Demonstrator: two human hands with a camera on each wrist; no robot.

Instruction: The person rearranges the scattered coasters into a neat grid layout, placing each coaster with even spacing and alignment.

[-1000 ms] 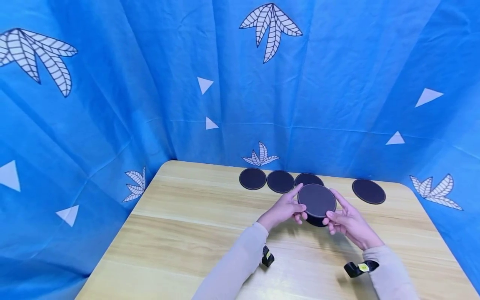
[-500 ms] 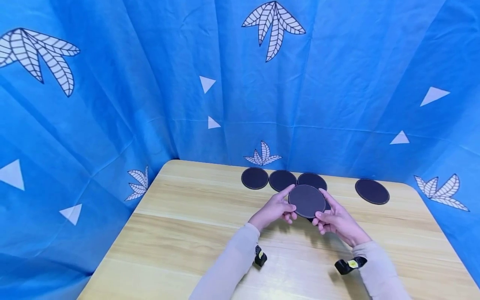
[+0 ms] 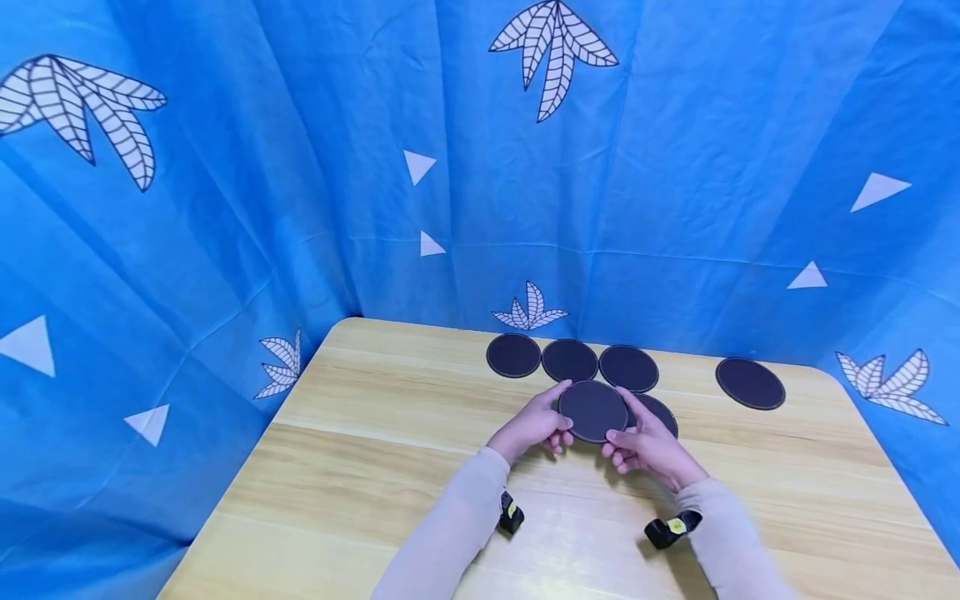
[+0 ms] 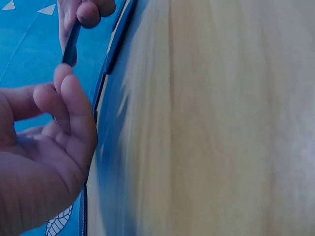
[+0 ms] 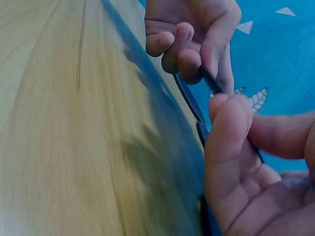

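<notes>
A round black coaster [image 3: 593, 412] with a stitched rim is held between both hands, a little above the table. My left hand [image 3: 534, 427] pinches its left edge and my right hand [image 3: 651, 446] pinches its right edge, thumbs on the near side. In the left wrist view the held coaster [image 4: 72, 44] shows edge-on as a thin dark strip, and the right wrist view shows its edge [image 5: 211, 78] too. Another black coaster [image 3: 663, 412] lies on the table behind my right hand, partly covered by that hand and the held coaster.
Three coasters lie in a row along the back of the table [image 3: 360, 467]: a left one [image 3: 513, 356], a middle one [image 3: 570, 361] and a right one [image 3: 628, 369]. A separate coaster [image 3: 750, 384] lies farther right. A blue patterned curtain [image 3: 495, 183] hangs behind.
Both hands have moved left and slightly toward me with the held coaster. The coaster on the table that was mostly hidden beneath it now shows at its right. The row has not moved.
</notes>
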